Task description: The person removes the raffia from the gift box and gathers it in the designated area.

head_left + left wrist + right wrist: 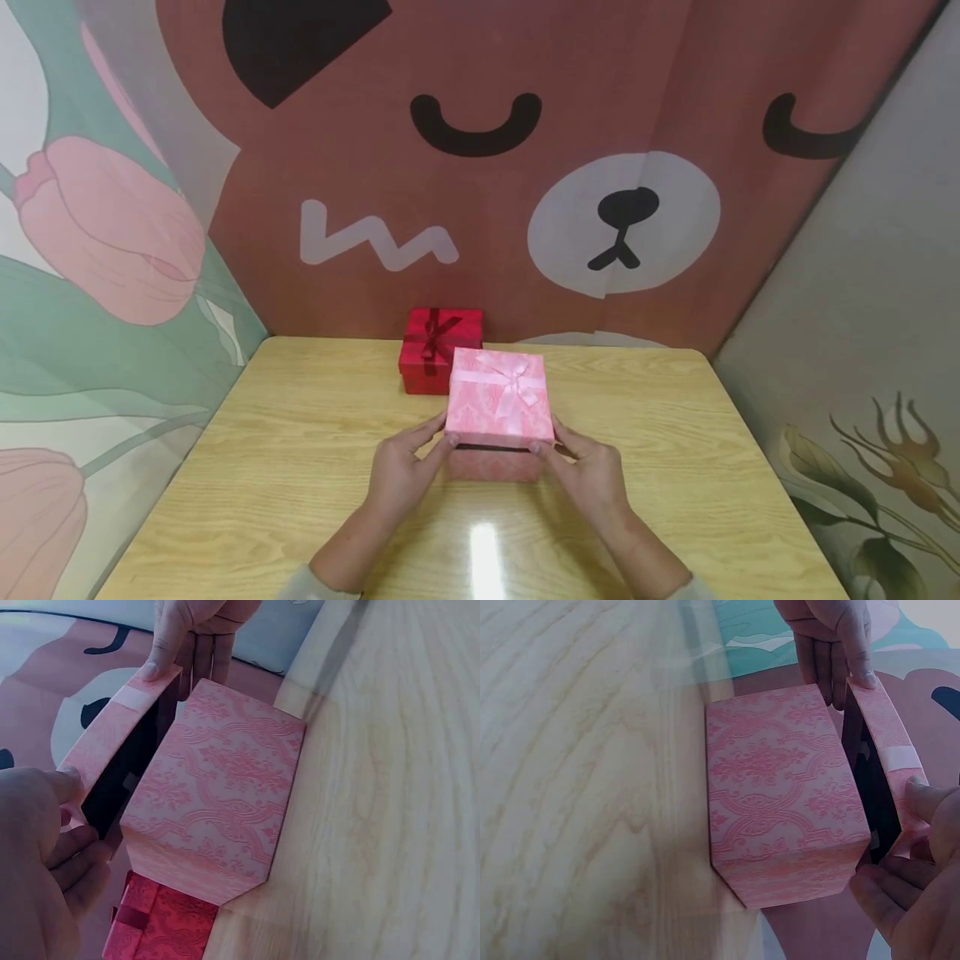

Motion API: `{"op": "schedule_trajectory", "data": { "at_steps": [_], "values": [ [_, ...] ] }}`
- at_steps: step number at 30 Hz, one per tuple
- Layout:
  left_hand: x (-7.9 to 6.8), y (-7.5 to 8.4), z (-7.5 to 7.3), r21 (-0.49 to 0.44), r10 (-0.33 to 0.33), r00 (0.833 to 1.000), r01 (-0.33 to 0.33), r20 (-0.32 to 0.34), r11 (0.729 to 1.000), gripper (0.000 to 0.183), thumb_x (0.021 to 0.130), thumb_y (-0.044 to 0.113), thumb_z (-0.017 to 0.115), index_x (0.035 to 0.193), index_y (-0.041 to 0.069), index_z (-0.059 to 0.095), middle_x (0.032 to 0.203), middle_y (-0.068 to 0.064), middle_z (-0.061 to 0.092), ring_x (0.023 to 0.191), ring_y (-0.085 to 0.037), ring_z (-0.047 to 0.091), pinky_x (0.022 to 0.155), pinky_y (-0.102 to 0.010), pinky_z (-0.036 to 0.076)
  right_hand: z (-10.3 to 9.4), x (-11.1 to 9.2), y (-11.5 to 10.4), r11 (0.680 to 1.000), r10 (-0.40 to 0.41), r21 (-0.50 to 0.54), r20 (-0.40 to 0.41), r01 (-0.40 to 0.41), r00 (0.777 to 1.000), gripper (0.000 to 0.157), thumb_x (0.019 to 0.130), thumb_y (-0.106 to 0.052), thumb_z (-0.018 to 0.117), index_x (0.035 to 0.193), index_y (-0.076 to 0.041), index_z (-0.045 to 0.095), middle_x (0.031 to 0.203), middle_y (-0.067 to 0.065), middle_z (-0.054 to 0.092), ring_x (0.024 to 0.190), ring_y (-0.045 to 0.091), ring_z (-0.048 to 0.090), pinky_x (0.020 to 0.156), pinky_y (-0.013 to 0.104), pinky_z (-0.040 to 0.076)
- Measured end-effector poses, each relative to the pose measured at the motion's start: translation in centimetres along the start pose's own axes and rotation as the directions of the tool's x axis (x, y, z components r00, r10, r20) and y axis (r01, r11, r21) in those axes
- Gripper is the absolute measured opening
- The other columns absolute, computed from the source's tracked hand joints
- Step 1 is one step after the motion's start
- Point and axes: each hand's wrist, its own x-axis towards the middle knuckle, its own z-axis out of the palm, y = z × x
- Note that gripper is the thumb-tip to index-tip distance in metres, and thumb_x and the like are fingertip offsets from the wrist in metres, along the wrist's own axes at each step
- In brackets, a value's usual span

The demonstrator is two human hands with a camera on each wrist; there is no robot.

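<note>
A pink patterned gift box (225,772) stands on the table. Its lid (498,396), with a pale pink ribbon and bow on top, is raised off the box and tilted, so its dark inside shows in both wrist views. My left hand (401,467) grips the lid's left side, thumb on the near corner and the other fingers along the side and under the edge. On the opposite side my right hand (592,471) holds the lid the same way. What lies inside the box is hidden.
Behind the pink box to the left stands a red gift box (427,354) with a dark red ribbon, partly covered by the lid in the head view. The wooden table (300,450) meets a wall hanging (487,275) with a bear's face at its back edge.
</note>
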Motion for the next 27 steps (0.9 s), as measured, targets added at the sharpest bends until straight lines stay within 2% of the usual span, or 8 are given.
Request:
{"op": "schedule_trajectory", "data": {
  "at_steps": [3,10,15,21,24,27],
  "values": [
    [0.3,0.2,-0.1,-0.032,-0.002,1.000,0.002,-0.008,0.999,0.043,0.092,0.033,0.081,0.132,0.020,0.073,0.126,0.002,0.073,0.119,-0.021,0.069,0.097,-0.042,0.057,0.0,0.3,0.0,0.998,-0.021,0.053,-0.004,0.021,1.000,0.049,0.085,-0.019,0.087,0.129,-0.005,0.071,0.122,0.014,0.070,0.093,0.029,0.077,0.068,0.021,0.060],
    [0.6,0.2,0.1,-0.170,-0.007,0.997,-0.006,-0.077,0.985,0.042,0.090,0.027,0.084,0.130,0.021,0.074,0.125,0.006,0.071,0.115,-0.018,0.069,0.093,-0.036,0.060,-0.1,0.8,-0.6,0.993,-0.041,0.112,-0.034,0.045,0.999,0.049,0.086,-0.020,0.087,0.132,-0.011,0.071,0.125,0.008,0.071,0.093,0.022,0.077,0.074,0.026,0.062],
    [0.7,0.1,0.3,-0.243,-0.028,0.993,0.000,-0.112,0.970,0.042,0.088,0.021,0.085,0.129,0.018,0.075,0.129,0.003,0.069,0.115,-0.027,0.069,0.090,-0.038,0.061,-0.1,1.0,-1.1,0.992,-0.051,0.113,-0.044,0.056,0.998,0.052,0.085,-0.021,0.087,0.133,-0.011,0.070,0.128,0.004,0.070,0.101,0.019,0.075,0.082,0.029,0.061],
    [0.7,0.2,0.1,-0.304,-0.087,0.991,0.051,-0.104,0.951,0.040,0.088,0.023,0.085,0.127,0.019,0.076,0.129,0.001,0.070,0.117,-0.034,0.068,0.093,-0.041,0.059,-0.1,1.4,-1.6,0.988,-0.113,0.103,-0.060,0.118,0.992,0.053,0.084,-0.017,0.088,0.133,-0.007,0.069,0.130,0.007,0.069,0.114,0.022,0.071,0.098,0.023,0.052],
    [0.8,0.2,0.0,-0.338,-0.105,0.990,0.067,-0.095,0.939,0.040,0.088,0.023,0.085,0.127,0.021,0.076,0.128,0.002,0.070,0.120,-0.028,0.066,0.099,-0.037,0.056,-0.1,1.6,-1.6,0.983,-0.143,0.102,-0.082,0.152,0.986,0.052,0.083,-0.014,0.089,0.131,-0.006,0.071,0.128,0.010,0.070,0.115,0.025,0.070,0.100,0.023,0.051],
    [0.8,0.3,0.0,-0.385,-0.099,0.991,0.056,-0.092,0.921,0.040,0.088,0.020,0.085,0.126,0.020,0.076,0.128,0.002,0.069,0.124,-0.021,0.064,0.105,-0.031,0.051,-0.1,1.8,-1.6,0.982,-0.162,0.083,-0.105,0.171,0.981,0.054,0.081,-0.013,0.091,0.131,-0.007,0.072,0.123,0.009,0.073,0.111,0.025,0.072,0.098,0.021,0.053]
  ]
}}
